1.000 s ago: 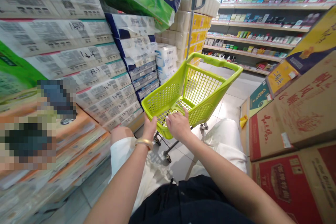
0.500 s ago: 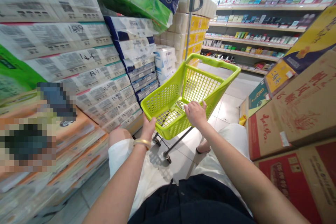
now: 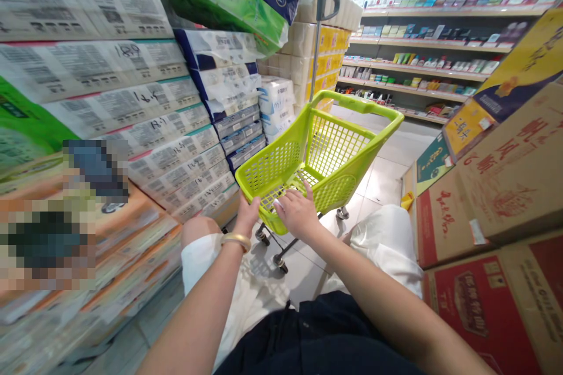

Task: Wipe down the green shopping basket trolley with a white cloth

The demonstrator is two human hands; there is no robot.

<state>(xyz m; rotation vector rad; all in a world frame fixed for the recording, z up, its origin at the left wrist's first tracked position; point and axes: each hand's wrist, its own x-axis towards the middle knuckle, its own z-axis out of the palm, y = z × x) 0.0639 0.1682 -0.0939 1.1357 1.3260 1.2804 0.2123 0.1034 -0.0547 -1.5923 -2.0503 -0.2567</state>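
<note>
The person's left hand (image 3: pixel 247 215), with a gold bangle (image 3: pixel 236 240) on the wrist, is curling its fingers (image 3: pixel 254 203) around the near rim of a lime-green plastic shopping cart (image 3: pixel 334 155), seemingly clenched on it. The right hand (image 3: pixel 299 212) is resting on that same near end, its fingers (image 3: pixel 288 194) spread over the rim and mesh, and I cannot tell whether they are gripping. Below the arms, a dark top (image 3: pixel 308 334) and white trousers (image 3: pixel 378 246) are showing. The cart is standing ahead of the person on its metal frame and casters (image 3: pixel 280 263), on a tiled floor (image 3: pixel 396 155). Stacked packs of toilet paper (image 3: pixel 109 70) are towering along the left side, just beside the cart, while cardboard cartons (image 3: pixel 497 193) are lining the right. Beyond the cart, a metal pole (image 3: pixel 317 53) is rising among the stacks, and store shelves (image 3: pixel 422 29) holding small boxed goods are running along the far side of the aisle
</note>
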